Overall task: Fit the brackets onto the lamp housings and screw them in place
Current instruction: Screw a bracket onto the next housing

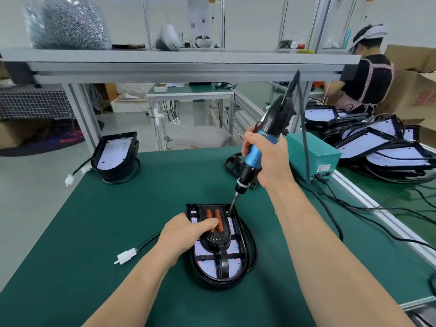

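The screw point at the far right corner of the bracket (218,234) is what the coming move turns on: it lies just beyond and to the right of the left hand (186,234) and its fingers (207,224), and straight down the tool's shaft from the right hand (266,159), whose fingers (247,140) are wrapped tight round the blue barrel of the electric screwdriver (253,159). The driver leans, its top tipped away and to the right, and its bit (232,205) reaches down to that corner; whether the tip is seated in a screw head is too small to tell. The right hand is plainly the working one and the left the steadying one, its fingers curled over the left side of the bracket and holding it down on the lamp housing (246,246). The housing lies flat on the green bench (94,220) directly under the left fingers, its long axis running from near the person's body away towards the bit, rounded end nearest. It has a black rim round a white board dotted with red; the bracket on it is black, with two orange-brown bars beyond the left fingertips and a stem running back towards the person. I judge this to be one screw being driven, and keeping the bit upright enough over the hole is the delicate part
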The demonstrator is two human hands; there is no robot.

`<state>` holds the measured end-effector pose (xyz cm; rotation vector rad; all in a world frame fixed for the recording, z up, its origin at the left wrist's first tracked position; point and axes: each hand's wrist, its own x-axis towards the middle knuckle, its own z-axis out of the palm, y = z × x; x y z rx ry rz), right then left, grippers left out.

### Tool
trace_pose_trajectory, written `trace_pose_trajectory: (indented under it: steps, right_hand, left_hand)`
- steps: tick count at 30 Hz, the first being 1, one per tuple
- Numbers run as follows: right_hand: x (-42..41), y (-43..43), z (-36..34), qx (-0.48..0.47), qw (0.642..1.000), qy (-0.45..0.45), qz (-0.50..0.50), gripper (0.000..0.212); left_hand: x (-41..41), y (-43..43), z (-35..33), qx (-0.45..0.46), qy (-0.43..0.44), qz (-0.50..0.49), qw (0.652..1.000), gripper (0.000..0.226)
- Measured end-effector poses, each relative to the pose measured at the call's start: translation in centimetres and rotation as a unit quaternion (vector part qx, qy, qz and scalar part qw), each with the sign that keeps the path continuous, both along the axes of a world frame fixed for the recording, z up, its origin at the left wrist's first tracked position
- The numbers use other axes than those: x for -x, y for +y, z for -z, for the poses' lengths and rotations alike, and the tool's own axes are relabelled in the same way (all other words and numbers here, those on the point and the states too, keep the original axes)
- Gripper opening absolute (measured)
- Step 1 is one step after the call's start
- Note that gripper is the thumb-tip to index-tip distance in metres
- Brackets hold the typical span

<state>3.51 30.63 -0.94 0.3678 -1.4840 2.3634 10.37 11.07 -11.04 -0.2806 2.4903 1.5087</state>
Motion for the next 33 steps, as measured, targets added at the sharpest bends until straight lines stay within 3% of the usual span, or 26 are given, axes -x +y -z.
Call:
trace_pose_trajectory:
  steps: [11, 17, 25, 33]
  right_hand:
    - [-0.1, 1.6, -1.3, 0.093, 0.994, 0.009, 0.053, 0.016]
    - [0.3, 0.8, -0.2, 0.049, 0.996, 0.012, 0.069, 0.014]
    - [0.9, 0.1, 1.6, 0.030, 0.997, -0.008, 0.068, 0.013]
    - [1.3, -0.7, 0.6, 0.014, 0.999, -0.037, 0.000, 0.015]
  left_hand:
    - [0.3, -0.2, 0.0, 0.045, 0.012, 0.025, 0.999, 0.066]
    - [0.5, -0.2, 0.2, 0.055, 0.010, 0.022, 0.998, 0.079]
    - [0.4, -0.2, 0.4, 0.038, 0.007, 0.013, 0.999, 0.073]
    - [0.2, -0.2, 0.3, 0.034, 0.017, 0.026, 0.999, 0.063]
